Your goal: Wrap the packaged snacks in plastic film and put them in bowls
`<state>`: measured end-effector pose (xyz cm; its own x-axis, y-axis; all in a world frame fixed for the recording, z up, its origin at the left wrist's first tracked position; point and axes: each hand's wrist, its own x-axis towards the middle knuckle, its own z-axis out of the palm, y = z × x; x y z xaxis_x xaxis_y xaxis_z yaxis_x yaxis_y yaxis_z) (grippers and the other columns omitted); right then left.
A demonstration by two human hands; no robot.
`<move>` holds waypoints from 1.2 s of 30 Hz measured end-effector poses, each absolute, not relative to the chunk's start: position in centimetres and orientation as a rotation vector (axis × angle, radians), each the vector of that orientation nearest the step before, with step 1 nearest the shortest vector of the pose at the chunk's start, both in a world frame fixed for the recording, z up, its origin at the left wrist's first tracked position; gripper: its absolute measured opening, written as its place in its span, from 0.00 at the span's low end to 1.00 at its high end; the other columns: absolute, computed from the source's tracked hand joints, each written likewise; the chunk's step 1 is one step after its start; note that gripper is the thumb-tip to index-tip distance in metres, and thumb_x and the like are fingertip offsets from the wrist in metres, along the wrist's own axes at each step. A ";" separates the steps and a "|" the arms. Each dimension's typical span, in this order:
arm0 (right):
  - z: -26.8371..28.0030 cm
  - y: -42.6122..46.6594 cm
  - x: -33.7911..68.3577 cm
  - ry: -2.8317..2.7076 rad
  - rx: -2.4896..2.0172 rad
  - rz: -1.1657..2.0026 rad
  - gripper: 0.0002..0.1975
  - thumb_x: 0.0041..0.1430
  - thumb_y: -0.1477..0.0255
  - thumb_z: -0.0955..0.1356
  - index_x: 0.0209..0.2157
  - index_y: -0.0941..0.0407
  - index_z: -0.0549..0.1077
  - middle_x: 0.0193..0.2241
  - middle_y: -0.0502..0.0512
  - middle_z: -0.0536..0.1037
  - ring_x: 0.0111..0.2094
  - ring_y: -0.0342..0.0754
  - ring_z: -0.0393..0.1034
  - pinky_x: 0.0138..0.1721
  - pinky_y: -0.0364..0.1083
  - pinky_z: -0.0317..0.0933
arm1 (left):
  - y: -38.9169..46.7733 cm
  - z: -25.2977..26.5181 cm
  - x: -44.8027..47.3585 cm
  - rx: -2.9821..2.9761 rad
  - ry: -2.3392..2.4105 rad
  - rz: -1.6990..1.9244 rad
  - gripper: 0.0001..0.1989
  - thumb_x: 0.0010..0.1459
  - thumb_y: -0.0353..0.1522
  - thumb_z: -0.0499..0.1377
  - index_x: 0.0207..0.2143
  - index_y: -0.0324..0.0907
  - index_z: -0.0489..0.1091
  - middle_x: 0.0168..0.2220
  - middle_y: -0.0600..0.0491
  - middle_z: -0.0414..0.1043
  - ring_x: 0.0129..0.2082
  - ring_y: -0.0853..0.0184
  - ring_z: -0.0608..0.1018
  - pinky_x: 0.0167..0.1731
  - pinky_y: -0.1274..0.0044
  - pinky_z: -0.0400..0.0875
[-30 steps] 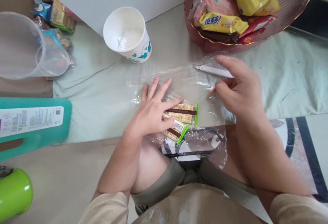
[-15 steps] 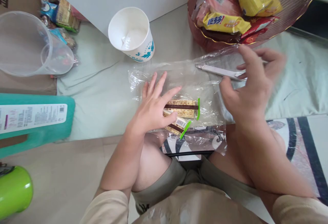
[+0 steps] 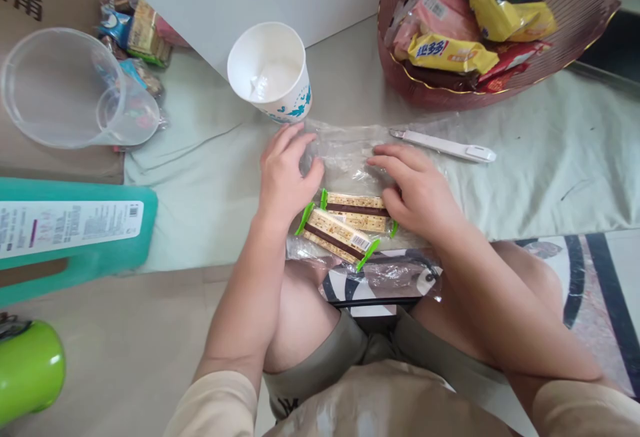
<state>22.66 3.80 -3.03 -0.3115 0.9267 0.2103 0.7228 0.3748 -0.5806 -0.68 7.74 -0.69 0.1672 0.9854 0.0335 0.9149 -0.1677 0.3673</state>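
Note:
A clear plastic bag (image 3: 350, 140) lies spread on the pale cloth, its near part hanging over the edge toward my knees. Two wrapped snack bars with green ends are on or in it; I cannot tell which. The front bar (image 3: 336, 234) lies slanted, partly over the back bar (image 3: 357, 204). At the bag's left side rests my left hand (image 3: 289, 174), open, thumb apart from its fingers. My right hand (image 3: 415, 187) is open too, with fingers stretched over the bag's right side beside the back bar. Beyond it lies a slim white utility knife (image 3: 445, 145).
A paper cup (image 3: 295, 94) stands behind my left hand. At the back right is a reddish ribbed bowl (image 3: 425, 90) of wrapped snacks. To the left are a clear plastic cup (image 3: 65, 90), several snack packs (image 3: 143, 30) and a teal container (image 3: 145, 224).
My right hand has moved left, away from the knife and onto the bag. My left hand has shifted left off the bars, uncovering them.

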 end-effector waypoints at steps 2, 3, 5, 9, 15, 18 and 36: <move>-3.1 3.9 22.6 -2.153 -1.436 0.463 0.28 0.55 0.80 0.63 0.57 0.56 0.77 0.63 0.63 0.76 0.65 0.63 0.69 0.67 0.65 0.64 | 8.0 -1.1 -0.7 2.173 1.856 0.327 0.24 0.67 0.37 0.53 0.64 0.49 0.71 0.71 0.51 0.66 0.74 0.55 0.64 0.75 0.58 0.57; -3.1 3.9 22.6 -2.164 -1.454 0.437 0.29 0.54 0.80 0.64 0.57 0.56 0.77 0.64 0.63 0.74 0.66 0.64 0.68 0.67 0.65 0.63 | 7.9 -1.2 -0.7 2.173 1.863 0.288 0.25 0.68 0.38 0.53 0.66 0.50 0.69 0.72 0.51 0.64 0.75 0.54 0.62 0.75 0.55 0.56; -3.0 3.8 22.4 -2.179 -1.495 0.408 0.30 0.54 0.80 0.64 0.59 0.55 0.76 0.67 0.63 0.72 0.68 0.65 0.65 0.67 0.67 0.62 | 7.8 -1.5 -0.8 2.174 1.870 0.224 0.27 0.68 0.40 0.53 0.69 0.53 0.65 0.74 0.51 0.61 0.76 0.52 0.60 0.74 0.51 0.54; -3.0 3.6 22.3 -2.213 -1.525 0.400 0.30 0.54 0.80 0.65 0.58 0.55 0.76 0.67 0.64 0.71 0.71 0.66 0.61 0.67 0.69 0.62 | 7.4 -1.6 -1.0 2.136 1.908 0.186 0.30 0.68 0.40 0.52 0.71 0.58 0.60 0.76 0.52 0.57 0.77 0.50 0.58 0.73 0.45 0.51; -3.4 3.8 22.8 -2.165 -1.415 0.400 0.28 0.53 0.80 0.65 0.56 0.58 0.77 0.67 0.67 0.71 0.70 0.67 0.63 0.68 0.69 0.60 | 7.4 -1.4 -0.8 2.063 1.930 0.231 0.30 0.65 0.38 0.57 0.69 0.55 0.65 0.76 0.51 0.57 0.77 0.48 0.58 0.74 0.44 0.48; -3.9 4.0 22.9 -2.073 -1.319 0.418 0.25 0.56 0.78 0.65 0.55 0.57 0.77 0.64 0.66 0.75 0.66 0.65 0.68 0.67 0.68 0.62 | 7.5 -1.8 -1.2 2.054 1.935 0.338 0.30 0.61 0.34 0.60 0.66 0.53 0.69 0.74 0.50 0.61 0.76 0.48 0.59 0.75 0.47 0.48; 0.8 -0.6 19.7 -2.533 -1.403 0.593 0.37 0.58 0.60 0.77 0.66 0.55 0.68 0.59 0.65 0.76 0.59 0.66 0.68 0.57 0.61 0.64 | 8.1 -5.2 -4.2 2.145 1.726 0.700 0.20 0.67 0.46 0.59 0.56 0.51 0.77 0.69 0.50 0.69 0.73 0.50 0.65 0.75 0.55 0.55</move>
<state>19.73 -0.65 0.77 -0.5361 0.8436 -0.0301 0.7694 0.4736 -0.4286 -4.20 8.14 -5.23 0.1596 0.9699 0.1840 0.8239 -0.2336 0.5164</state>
